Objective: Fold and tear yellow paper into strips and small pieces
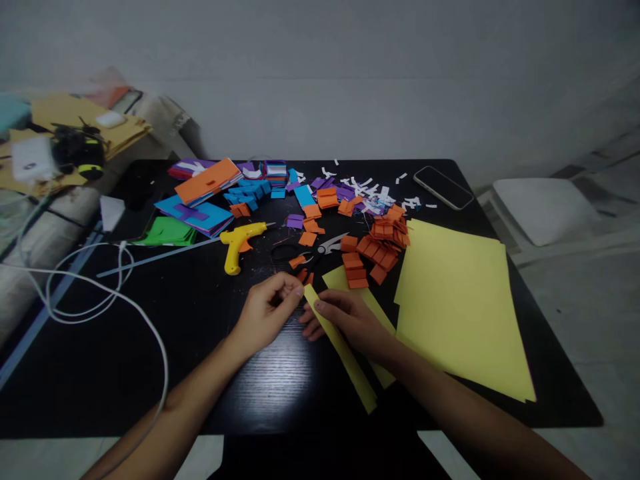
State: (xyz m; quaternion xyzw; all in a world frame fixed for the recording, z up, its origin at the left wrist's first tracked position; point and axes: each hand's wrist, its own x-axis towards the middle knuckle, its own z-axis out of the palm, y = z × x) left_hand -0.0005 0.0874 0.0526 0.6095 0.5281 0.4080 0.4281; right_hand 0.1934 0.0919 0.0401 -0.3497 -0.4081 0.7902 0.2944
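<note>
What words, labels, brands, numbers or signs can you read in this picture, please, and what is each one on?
No text can be read anywhere.
White boxy device at far left: a small dark mark, too blurred to read.
Yellow glue gun, smartphone, yellow paper strip: no legible lettering.

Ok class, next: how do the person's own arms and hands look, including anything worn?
Both the left hand and right hand are ungloved; no rings, watch or sleeves show. A pale, thin cable crosses the left forearm in view.
</note>
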